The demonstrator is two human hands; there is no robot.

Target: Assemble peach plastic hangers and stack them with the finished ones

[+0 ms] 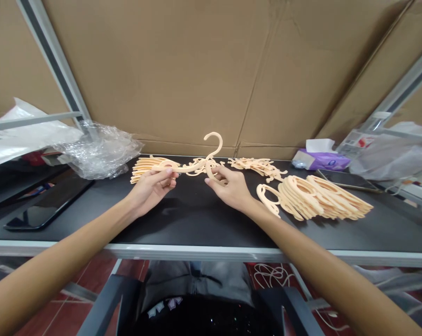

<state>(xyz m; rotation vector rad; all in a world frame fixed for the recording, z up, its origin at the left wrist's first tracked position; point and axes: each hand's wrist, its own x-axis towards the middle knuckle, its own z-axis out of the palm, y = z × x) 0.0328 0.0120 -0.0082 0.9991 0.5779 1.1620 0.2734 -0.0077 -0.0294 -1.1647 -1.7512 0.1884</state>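
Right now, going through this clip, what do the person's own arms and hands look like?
The left arm and right arm are bare, with no sleeves, bands or watch showing. The left hand and right hand show no gloves or rings. A dark top with a small pale print shows below.

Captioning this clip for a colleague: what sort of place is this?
Probably a small packing or sorting workspace: stacks of peach plastic clothes hangers lie on a black-topped, metal-edged table, with a brown corrugated cardboard sheet behind and crumpled clear plastic wrap beside them.
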